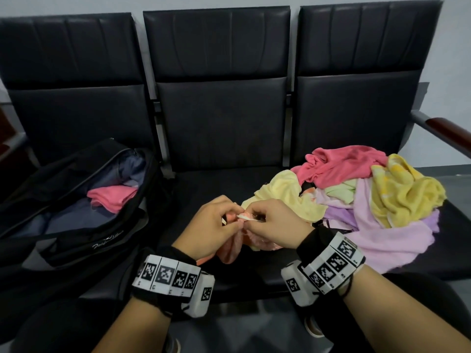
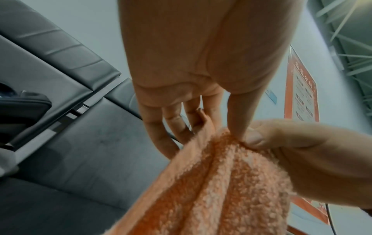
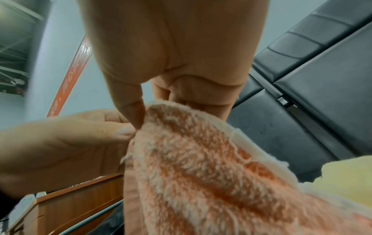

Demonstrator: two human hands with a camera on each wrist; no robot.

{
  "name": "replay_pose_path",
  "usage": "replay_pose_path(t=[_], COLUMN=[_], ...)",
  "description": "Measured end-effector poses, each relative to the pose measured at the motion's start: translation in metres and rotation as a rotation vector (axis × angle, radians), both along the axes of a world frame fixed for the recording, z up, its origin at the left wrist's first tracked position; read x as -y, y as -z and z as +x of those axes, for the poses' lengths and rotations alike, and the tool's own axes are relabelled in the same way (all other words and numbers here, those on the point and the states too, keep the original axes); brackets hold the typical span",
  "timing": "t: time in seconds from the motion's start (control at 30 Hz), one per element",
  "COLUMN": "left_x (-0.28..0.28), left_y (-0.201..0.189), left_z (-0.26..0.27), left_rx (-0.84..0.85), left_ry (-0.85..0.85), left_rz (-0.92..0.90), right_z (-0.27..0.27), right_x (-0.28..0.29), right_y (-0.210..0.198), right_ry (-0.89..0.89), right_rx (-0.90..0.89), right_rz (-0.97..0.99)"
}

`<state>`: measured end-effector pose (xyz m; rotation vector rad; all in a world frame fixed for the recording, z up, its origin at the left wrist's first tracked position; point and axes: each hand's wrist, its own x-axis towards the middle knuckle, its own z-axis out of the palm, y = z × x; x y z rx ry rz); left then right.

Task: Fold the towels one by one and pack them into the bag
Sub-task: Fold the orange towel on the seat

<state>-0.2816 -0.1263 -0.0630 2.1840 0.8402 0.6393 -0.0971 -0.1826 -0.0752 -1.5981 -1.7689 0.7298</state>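
An orange towel (image 1: 233, 247) hangs bunched over the middle seat, and both my hands pinch its top edge close together. My left hand (image 1: 216, 225) holds it between thumb and fingers; in the left wrist view the towel (image 2: 211, 190) drops from the left hand (image 2: 221, 127). My right hand (image 1: 270, 222) pinches the same edge, seen as fluffy orange cloth (image 3: 201, 174) under the right hand (image 3: 141, 117). A black bag (image 1: 76, 200) lies open on the left seat with a folded pink towel (image 1: 112, 197) inside.
A heap of towels (image 1: 369, 194), pink, yellow, pale yellow and lilac, covers the right seat. The black three-seat bench (image 1: 219, 123) has an armrest (image 1: 446, 131) at the far right. My knees are near the bench's front edge.
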Motion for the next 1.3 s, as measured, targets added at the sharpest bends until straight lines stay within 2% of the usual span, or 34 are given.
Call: replay_pose_path(t=[0.13, 0.27, 0.47, 0.63, 0.8, 0.9, 1.03, 1.13, 1.3], left_x=[-0.001, 0.001, -0.001, -0.016, -0.038, -0.048, -0.059, -0.065, -0.07], left_y=[0.004, 0.006, 0.005, -0.003, -0.011, -0.013, -0.013, -0.014, -0.032], left_z=[0.0, 0.001, -0.001, -0.025, -0.06, -0.073, -0.081, -0.086, -0.08], left_rx=[-0.008, -0.024, 0.049, 0.23, 0.305, 0.328, 0.305, 0.301, 0.343], left_ry=[-0.053, -0.084, -0.079, -0.275, -0.55, -0.668, -0.799, -0.86, -0.926], left_rz=[0.003, 0.013, 0.029, 0.197, 0.306, 0.313, 0.302, 0.287, 0.317], right_z=[0.002, 0.003, 0.005, 0.042, 0.075, 0.086, 0.087, 0.085, 0.072], right_x=[0.004, 0.005, 0.006, 0.01, 0.018, 0.021, 0.019, 0.019, 0.022], right_y=[-0.002, -0.003, -0.004, 0.014, 0.029, 0.027, 0.013, 0.001, -0.026], right_ry=[-0.005, 0.107, 0.013, -0.043, 0.128, 0.243, 0.382, 0.378, 0.371], right_rx=[-0.023, -0.008, -0.016, 0.195, 0.357, 0.25, 0.234, 0.16, -0.158], right_rz=[0.007, 0.113, 0.131, 0.012, -0.017, 0.052, 0.175, 0.213, 0.156])
